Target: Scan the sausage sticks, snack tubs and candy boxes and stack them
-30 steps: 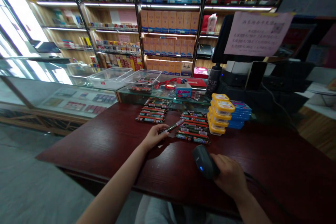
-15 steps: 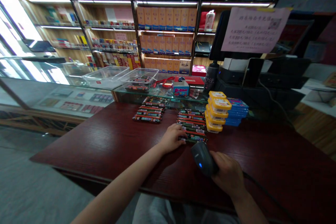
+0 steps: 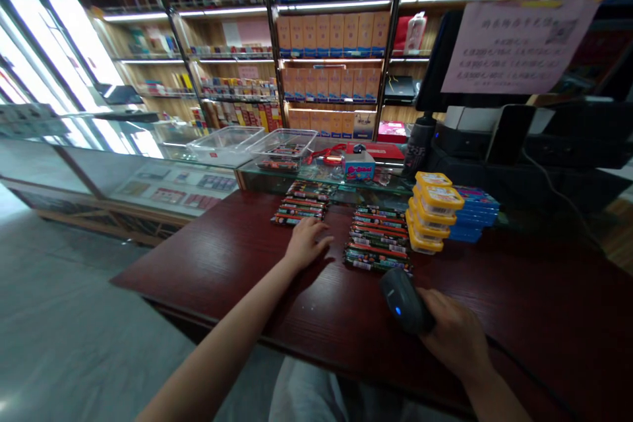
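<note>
My right hand [image 3: 455,330] is wrapped round a dark barcode scanner [image 3: 403,300] with a lit blue light, low over the desk. Just beyond the scanner lies a row of slim wrapped snack bars [image 3: 378,237], dark with red and green edges. A second row of snack bars [image 3: 301,204] lies further left. My left hand [image 3: 306,245] is at the near edge of that left row, fingers apart and nothing seen in them. Its fingertips overlap the nearest bar in view; whether they touch it I cannot tell.
Yellow-lidded tubs [image 3: 435,214] stand stacked right of the bars, beside blue flat packs [image 3: 472,211]. Behind the dark red desk [image 3: 217,244], a glass counter holds clear plastic bins [image 3: 284,145] and a small candy box [image 3: 359,166]. A monitor with a pink paper sign [image 3: 519,46] rises at right.
My left hand has moved off the right row of bars, leftward to the left row. The scanner stays in my right hand. The whole view has shifted somewhat to the left.
</note>
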`<state>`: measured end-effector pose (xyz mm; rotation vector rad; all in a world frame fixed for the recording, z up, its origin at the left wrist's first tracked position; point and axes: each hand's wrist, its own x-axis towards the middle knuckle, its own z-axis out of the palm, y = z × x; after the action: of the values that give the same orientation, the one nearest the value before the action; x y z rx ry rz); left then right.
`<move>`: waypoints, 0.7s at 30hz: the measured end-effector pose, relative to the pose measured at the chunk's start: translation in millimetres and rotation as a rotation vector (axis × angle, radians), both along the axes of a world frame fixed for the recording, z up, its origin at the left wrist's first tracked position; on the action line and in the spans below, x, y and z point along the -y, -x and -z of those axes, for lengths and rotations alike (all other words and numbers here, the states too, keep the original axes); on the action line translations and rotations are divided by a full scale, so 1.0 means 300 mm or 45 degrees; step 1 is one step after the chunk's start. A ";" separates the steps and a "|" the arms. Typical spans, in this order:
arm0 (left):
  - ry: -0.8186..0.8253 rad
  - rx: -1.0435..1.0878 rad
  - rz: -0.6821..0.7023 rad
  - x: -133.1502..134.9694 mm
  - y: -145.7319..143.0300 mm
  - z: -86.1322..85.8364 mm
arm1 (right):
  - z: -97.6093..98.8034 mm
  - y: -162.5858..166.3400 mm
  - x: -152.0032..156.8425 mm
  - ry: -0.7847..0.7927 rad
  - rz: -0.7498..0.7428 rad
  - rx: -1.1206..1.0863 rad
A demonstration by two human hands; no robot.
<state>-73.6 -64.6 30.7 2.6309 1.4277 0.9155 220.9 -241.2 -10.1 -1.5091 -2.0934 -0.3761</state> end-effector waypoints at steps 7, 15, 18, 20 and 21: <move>0.011 -0.144 -0.554 -0.093 0.218 0.028 | 0.006 0.020 0.006 -0.003 0.046 -0.083; 0.028 -0.338 -0.561 -0.061 0.234 0.019 | -0.004 0.025 0.009 0.002 0.062 -0.074; 0.036 -0.402 -0.475 -0.055 0.243 0.004 | -0.005 0.024 0.010 -0.008 0.077 -0.047; 0.064 -0.417 -0.472 -0.044 0.235 -0.012 | -0.003 0.019 0.008 -0.026 0.064 -0.027; 0.077 -0.414 -0.486 -0.036 0.225 -0.020 | -0.002 0.014 0.006 -0.034 0.043 -0.014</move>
<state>-141.0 -53.9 36.8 2.5974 2.0462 0.4544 216.6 -242.8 -9.7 -1.5292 -2.0484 -0.4056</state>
